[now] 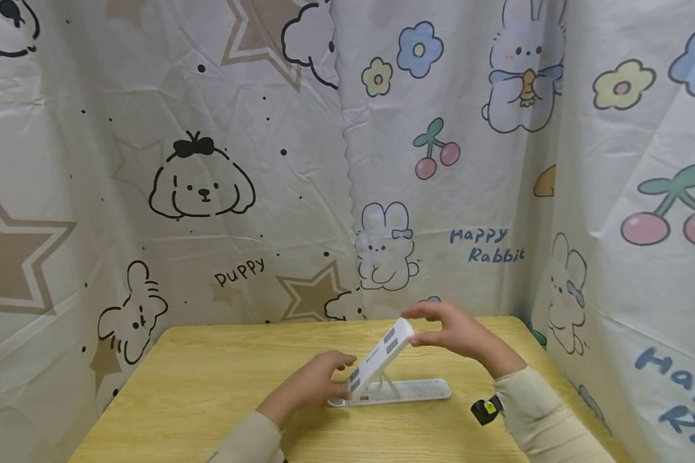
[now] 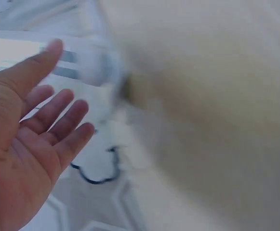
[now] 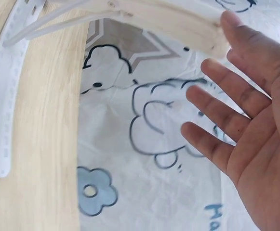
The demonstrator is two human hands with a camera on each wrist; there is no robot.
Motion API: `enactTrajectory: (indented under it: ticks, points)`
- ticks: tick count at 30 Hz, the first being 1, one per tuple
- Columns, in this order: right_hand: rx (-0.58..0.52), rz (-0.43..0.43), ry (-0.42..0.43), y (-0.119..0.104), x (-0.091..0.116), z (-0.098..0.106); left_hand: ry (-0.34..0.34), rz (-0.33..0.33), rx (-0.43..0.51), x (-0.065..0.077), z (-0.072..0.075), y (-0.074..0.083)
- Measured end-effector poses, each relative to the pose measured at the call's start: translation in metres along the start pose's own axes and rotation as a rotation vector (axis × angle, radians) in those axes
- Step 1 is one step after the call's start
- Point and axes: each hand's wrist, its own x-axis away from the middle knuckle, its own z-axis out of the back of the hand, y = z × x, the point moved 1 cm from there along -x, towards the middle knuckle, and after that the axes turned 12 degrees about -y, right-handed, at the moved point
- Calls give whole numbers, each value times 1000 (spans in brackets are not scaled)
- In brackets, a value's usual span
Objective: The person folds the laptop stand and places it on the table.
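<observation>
Stand (image 1: 380,358) (white, unfolded) in right grip (image 1: 459,331).

Counting: left hand (image 1: 313,384), right hand (image 1: 456,332), making two! Sleeves (image 1: 541,411), two as well! Folding stand (image 1: 376,360), one! Table (image 1: 220,366), one!

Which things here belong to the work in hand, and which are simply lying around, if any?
In the work:
white folding stand
right hand, at its raised end
left hand, near its lower end

Only surroundings:
yellow table
printed cloth
black wrist device
</observation>
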Motion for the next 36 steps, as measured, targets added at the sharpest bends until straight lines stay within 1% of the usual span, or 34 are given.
enactTrajectory:
  ticks: [3,6,7,9,12,14,17,19,22,24,25,27,30,33,36]
  points:
    - [-17,1,3,13,6,-4,74,-34,30,-2,13,22]
    - [-22,-37,1,32,13,-13,157,-71,78,-4,22,47]
    - [-22,-52,-3,39,16,-17,179,-88,103,-5,25,55]
    - [-34,-75,-21,54,21,-25,221,-115,124,-7,28,70]
    - [-59,-101,-55,77,27,-37,252,-155,126,-13,31,89]
    - [-71,-114,-78,89,32,-46,261,-155,102,-18,32,98]
    - [-99,-144,-111,105,38,-59,272,-152,92,-26,33,106]
    - [-125,-159,-134,113,42,-66,285,-152,92,-30,33,108]
    - [-176,-177,-161,121,45,-74,298,-159,119,-35,33,111]
    - [-181,-173,-171,125,46,-77,300,-154,148,-36,32,113]
    - [-177,-172,-174,125,46,-78,298,-152,170,-37,31,114]
    - [-135,-155,-179,126,46,-78,293,-148,215,-38,31,116]
    - [-71,-133,-185,127,45,-78,279,-146,253,-39,29,118]
    - [-37,-131,-188,127,45,-78,258,-148,238,-40,28,120]
    - [-41,-145,-181,126,46,-76,243,-167,181,-41,27,122]
